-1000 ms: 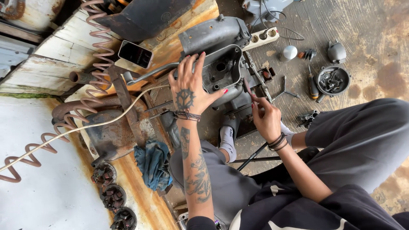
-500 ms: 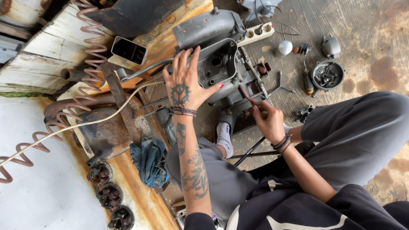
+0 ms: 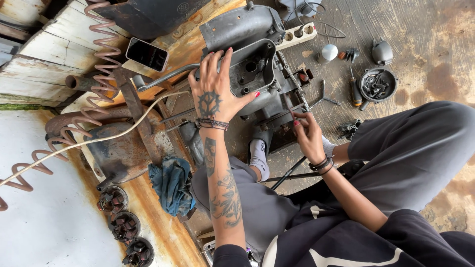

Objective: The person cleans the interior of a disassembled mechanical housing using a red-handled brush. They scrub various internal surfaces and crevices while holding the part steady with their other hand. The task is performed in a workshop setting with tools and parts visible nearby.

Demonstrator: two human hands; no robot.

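Observation:
A grey metal engine casing lies in front of me, half on a rusty workbench and half over the concrete floor. My left hand rests spread on the casing's near rim, fingers gripping its edge. My right hand is closed on a thin tool whose tip is against the casing's right side. My foot in a white sock sits under the casing.
A phone lies on the wooden planks. A coiled hose, blue rag and several round parts are at left. A power strip, screwdriver and a round tray of small parts lie on the floor.
The view has shifted slightly. My right hand has moved in toward the casing's right side with the tool. My left hand stays on the casing.

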